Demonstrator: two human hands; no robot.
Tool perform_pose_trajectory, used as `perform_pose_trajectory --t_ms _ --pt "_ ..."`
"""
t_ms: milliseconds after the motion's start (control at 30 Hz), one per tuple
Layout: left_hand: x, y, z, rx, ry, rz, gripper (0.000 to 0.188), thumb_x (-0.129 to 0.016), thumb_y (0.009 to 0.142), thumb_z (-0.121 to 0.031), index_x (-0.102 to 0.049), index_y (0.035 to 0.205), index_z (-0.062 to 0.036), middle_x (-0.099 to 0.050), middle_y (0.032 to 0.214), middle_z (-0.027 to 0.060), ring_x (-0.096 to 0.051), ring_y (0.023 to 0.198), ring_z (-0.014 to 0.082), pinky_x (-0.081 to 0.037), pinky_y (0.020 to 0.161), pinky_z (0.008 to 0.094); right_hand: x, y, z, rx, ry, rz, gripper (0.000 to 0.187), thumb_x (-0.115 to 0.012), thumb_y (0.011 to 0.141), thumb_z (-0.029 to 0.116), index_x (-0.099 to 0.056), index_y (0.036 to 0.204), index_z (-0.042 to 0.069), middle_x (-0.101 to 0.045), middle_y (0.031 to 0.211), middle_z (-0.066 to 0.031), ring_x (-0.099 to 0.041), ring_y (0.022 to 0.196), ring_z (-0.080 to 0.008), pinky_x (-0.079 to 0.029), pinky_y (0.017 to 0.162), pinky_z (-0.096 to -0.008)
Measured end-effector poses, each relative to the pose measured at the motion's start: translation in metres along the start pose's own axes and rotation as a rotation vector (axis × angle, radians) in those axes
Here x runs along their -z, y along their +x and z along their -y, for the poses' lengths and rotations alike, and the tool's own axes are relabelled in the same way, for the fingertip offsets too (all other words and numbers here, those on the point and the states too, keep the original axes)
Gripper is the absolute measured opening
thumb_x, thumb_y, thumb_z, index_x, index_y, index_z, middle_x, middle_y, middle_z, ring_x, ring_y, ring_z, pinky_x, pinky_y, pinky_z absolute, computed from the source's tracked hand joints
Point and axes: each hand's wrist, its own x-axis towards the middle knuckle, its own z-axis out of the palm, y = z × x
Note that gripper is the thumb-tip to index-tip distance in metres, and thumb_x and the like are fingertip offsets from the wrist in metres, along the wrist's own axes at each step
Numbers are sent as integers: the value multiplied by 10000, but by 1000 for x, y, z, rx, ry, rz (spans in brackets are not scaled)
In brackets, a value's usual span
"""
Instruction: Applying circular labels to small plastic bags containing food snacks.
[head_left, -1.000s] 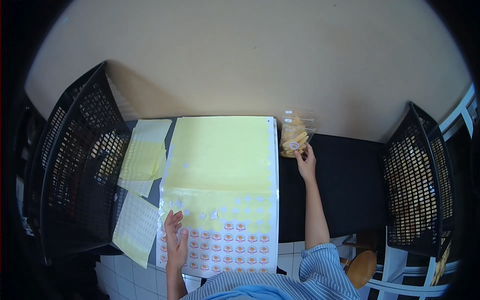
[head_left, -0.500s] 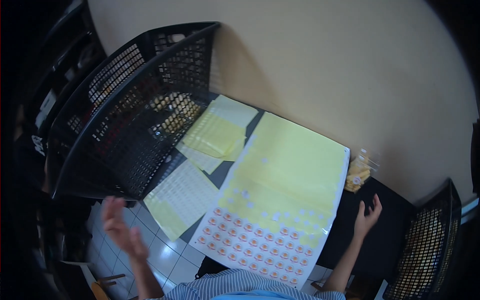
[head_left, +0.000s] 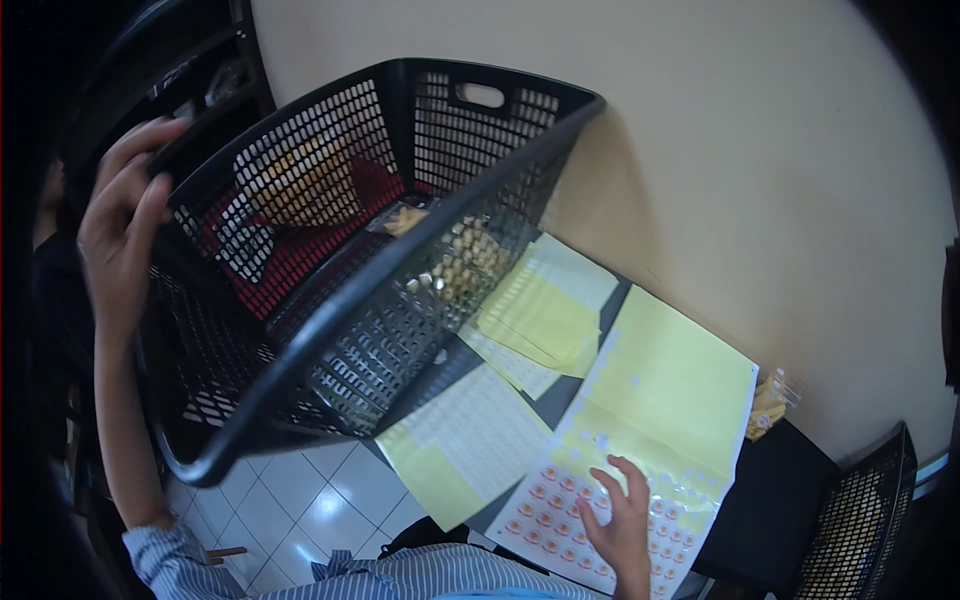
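Observation:
My left hand [head_left: 125,220] is raised at the left side of a tall black plastic basket [head_left: 400,255], its fingers apart and nothing in them. A clear pack of pale yellow sticks [head_left: 405,221] lies inside the basket. Another pack of pale snack pieces [head_left: 465,262] shows through the slotted near wall. With spread fingers, my right hand [head_left: 620,520] hovers over the lower part of a large yellow-backed sticker sheet [head_left: 665,385]. Round stickers [head_left: 545,515] with an orange mark fill that lower part; above them much of the backing is bare.
Smaller yellow and white sticker sheets [head_left: 465,440] lie between basket and large sheet. A clear bag of yellow sticks [head_left: 768,405] rests by the wall at the right. A second black basket [head_left: 860,500] stands far right. Dark shelves [head_left: 215,60] rise behind at the left.
My view has turned left, so the basket now sits more centrally. My left hand has risen to the basket's left side; my right hand has moved from the dark tabletop to over the stickers.

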Motion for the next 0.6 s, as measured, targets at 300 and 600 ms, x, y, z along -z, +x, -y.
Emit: perform_pose_trajectory --t_ms 300,600 --pt "-156 77 30 -254 -28 665 496 -648 747 -70 -447 1200 -50 -502 1197 130 -477 1147 278 -394 995 384 -70 31 59 -36 33 14 453 -738 671 115 -584 1096 84 -458 1239 -180 -419 1174 -360 -345 971 -448" --pt "-305 -47 2 -140 170 1674 859 -683 728 -332 -222 1400 -59 -279 1416 196 -366 1258 366 -411 940 477 -68 28 68 -174 6 -46 428 -726 686 106 -585 1087 62 -441 1250 -175 -411 1181 -359 -352 970 -439"
